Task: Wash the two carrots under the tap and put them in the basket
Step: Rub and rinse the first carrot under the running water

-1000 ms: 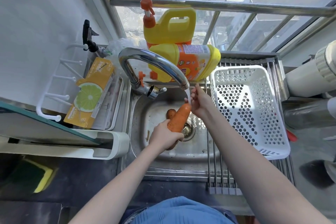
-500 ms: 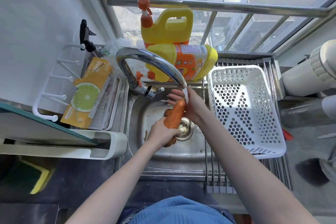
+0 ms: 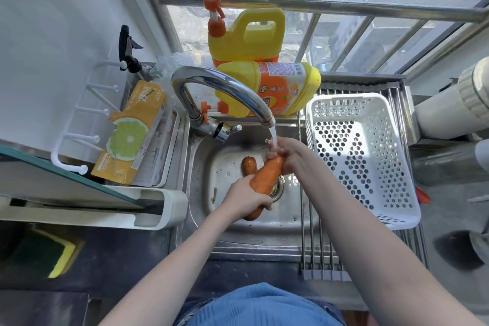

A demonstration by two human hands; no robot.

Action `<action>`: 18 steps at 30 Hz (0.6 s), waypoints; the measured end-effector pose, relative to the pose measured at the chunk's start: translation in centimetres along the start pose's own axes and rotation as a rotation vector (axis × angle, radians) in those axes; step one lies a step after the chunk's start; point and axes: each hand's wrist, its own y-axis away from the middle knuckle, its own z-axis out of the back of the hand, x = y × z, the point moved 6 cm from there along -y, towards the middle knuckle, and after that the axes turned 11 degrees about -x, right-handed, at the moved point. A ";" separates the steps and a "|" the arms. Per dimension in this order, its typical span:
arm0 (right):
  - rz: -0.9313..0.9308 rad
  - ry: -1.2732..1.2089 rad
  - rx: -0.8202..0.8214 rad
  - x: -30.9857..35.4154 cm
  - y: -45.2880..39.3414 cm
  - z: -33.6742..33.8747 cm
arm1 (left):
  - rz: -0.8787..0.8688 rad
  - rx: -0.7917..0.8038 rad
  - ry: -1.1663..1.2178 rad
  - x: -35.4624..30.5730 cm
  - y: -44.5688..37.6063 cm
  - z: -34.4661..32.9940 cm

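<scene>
An orange carrot [image 3: 266, 176] is held slanted over the steel sink [image 3: 232, 225], under the running tap [image 3: 227, 87]. My left hand [image 3: 244, 200] grips its thick lower end. My right hand [image 3: 287, 155] wraps its upper tip, right where the water stream lands. A second carrot [image 3: 249, 165] lies in the sink bowl behind the first, partly hidden by it. The white perforated basket [image 3: 397, 209] stands empty on the roll-up rack to the right of the sink.
Two yellow detergent bottles [image 3: 264, 87] stand behind the tap. A lime-printed packet [image 3: 129, 135] lies in a tray to the left, next to a white hook rack. A yellow-green sponge [image 3: 50, 257] sits at lower left. White cylinders stand at far right.
My right hand has closed around the carrot's upper tip under the stream, where it was only touching it before. The left hand keeps its grip on the lower end.
</scene>
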 end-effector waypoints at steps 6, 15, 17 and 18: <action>0.025 -0.103 -0.112 1.1 -1.6 1.1 | -0.094 -0.096 -0.179 -0.5 -0.9 1.0; 0.261 -0.150 0.165 -0.7 -1.0 -1.6 | 0.121 -0.015 0.269 -1.1 -1.9 0.1; 0.318 -0.048 0.179 -0.9 -0.6 -2.1 | 0.171 0.079 0.273 -0.9 -1.6 0.1; 0.323 -0.028 0.174 -1.0 -0.7 -2.0 | 0.209 0.155 0.314 -0.8 -1.3 -0.2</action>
